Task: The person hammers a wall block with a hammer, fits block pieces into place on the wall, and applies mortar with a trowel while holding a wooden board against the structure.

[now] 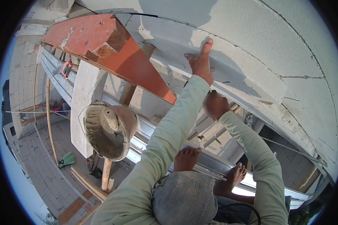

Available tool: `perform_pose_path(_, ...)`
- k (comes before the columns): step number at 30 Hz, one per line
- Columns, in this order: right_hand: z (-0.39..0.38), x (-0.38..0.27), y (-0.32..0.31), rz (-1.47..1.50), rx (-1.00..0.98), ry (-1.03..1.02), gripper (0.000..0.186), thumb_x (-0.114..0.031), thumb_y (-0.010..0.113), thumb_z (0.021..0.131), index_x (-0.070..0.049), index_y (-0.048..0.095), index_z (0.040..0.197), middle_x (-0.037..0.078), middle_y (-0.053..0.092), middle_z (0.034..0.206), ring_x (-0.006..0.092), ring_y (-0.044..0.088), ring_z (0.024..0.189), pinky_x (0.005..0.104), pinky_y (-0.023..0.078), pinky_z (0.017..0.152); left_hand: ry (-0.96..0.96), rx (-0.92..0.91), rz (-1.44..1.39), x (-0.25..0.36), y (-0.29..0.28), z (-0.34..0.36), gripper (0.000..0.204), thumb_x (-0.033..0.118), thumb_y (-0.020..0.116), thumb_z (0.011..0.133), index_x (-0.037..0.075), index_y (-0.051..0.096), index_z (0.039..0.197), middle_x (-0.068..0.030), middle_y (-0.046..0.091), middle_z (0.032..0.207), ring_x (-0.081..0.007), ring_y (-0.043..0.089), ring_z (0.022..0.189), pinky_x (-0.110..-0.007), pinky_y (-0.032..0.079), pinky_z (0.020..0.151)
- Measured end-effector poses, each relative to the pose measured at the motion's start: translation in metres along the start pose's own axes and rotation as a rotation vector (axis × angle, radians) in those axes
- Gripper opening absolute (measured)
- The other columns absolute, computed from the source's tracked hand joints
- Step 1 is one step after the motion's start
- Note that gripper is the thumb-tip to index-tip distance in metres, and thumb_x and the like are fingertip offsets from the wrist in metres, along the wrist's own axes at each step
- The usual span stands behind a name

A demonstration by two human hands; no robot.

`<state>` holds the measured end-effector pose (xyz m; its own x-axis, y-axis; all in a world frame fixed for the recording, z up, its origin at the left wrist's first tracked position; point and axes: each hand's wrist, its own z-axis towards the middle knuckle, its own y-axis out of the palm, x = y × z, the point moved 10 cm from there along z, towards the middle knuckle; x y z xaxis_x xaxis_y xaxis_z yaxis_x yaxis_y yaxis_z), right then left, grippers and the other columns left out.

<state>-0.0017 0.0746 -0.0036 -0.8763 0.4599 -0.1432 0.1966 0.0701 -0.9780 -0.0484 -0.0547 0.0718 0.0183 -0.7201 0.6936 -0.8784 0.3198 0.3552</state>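
Note:
Against the pale block ledge (251, 71), my left hand (202, 62) presses with thumb raised and fingers apart. Just below and to its right, my right hand (216, 105) is curled and partly blurred near the ledge's lower edge; what it may hold I cannot make out. Left of my forearm, a bucket (127, 127) crusted with wet grey mortar has a handled tool (110, 117) in it. An orange-red board (142, 71) with splintered, notched upper parts slants behind the bucket and ends beside my left sleeve.
A white block (79, 135), metal planks (52, 71) with an orange-handled tool (67, 69), and bamboo poles (49, 120) stand at left above a paved floor (45, 161) with a green item (66, 159). My bare feet (186, 159) rest on metal planking amid gaps.

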Motion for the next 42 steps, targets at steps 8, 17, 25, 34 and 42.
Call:
perform_pose_path(8,0.04,0.006,0.057,1.421,0.328,0.078,0.044,-0.04,0.051,0.094,-0.011,0.045,0.127,0.007,0.056,0.125,0.0305,0.052,0.113,0.0475,0.039,0.095,-0.051,-0.009,-0.114,0.002,0.008,-0.024,0.133,0.043,0.08,0.059,-0.001,-0.009,0.148,-0.0198,0.016,0.151,-0.033,0.022,0.138,-0.045,0.021,0.112)
perform_pose_path(17,0.081,-0.088,-0.005,0.173,-0.319,-0.19,0.037,-0.028,0.062,0.086,0.0,0.049,0.106,0.02,0.054,0.102,0.0354,0.065,0.078,0.0458,0.053,0.066,-0.077,0.059,-0.113,0.001,-0.014,-0.025,0.129,0.043,0.079,0.061,0.006,-0.006,0.15,-0.0202,0.025,0.147,-0.0346,0.031,0.133,-0.043,0.027,0.11)
perform_pose_path(25,0.104,-0.05,-0.022,0.204,-0.123,0.115,0.034,-0.028,0.063,0.085,0.0,0.052,0.101,0.019,0.053,0.099,0.0353,0.065,0.077,0.0458,0.054,0.065,-0.014,0.051,-0.147,0.004,-0.007,-0.021,0.121,0.038,0.081,0.062,0.003,0.005,0.149,-0.0169,0.04,0.131,-0.0285,0.042,0.118,-0.042,0.04,0.095)
perform_pose_path(34,0.108,-0.042,-0.026,0.121,-0.061,0.015,0.033,-0.025,0.067,0.079,-0.001,0.055,0.098,0.017,0.054,0.099,0.0311,0.064,0.083,0.0426,0.054,0.067,-0.02,0.071,-0.094,0.023,-0.007,-0.035,0.117,0.032,0.081,0.063,-0.003,0.007,0.146,-0.0169,0.044,0.125,-0.0276,0.047,0.11,-0.042,0.042,0.092)
perform_pose_path(42,0.101,-0.068,-0.019,0.151,-0.27,0.047,0.033,-0.027,0.064,0.082,0.0,0.055,0.098,0.019,0.054,0.101,0.0327,0.066,0.08,0.0407,0.055,0.067,-0.015,0.057,-0.22,0.001,-0.012,-0.021,0.12,0.031,0.081,0.063,-0.002,0.002,0.148,-0.017,0.046,0.123,-0.0265,0.048,0.108,-0.04,0.043,0.092)
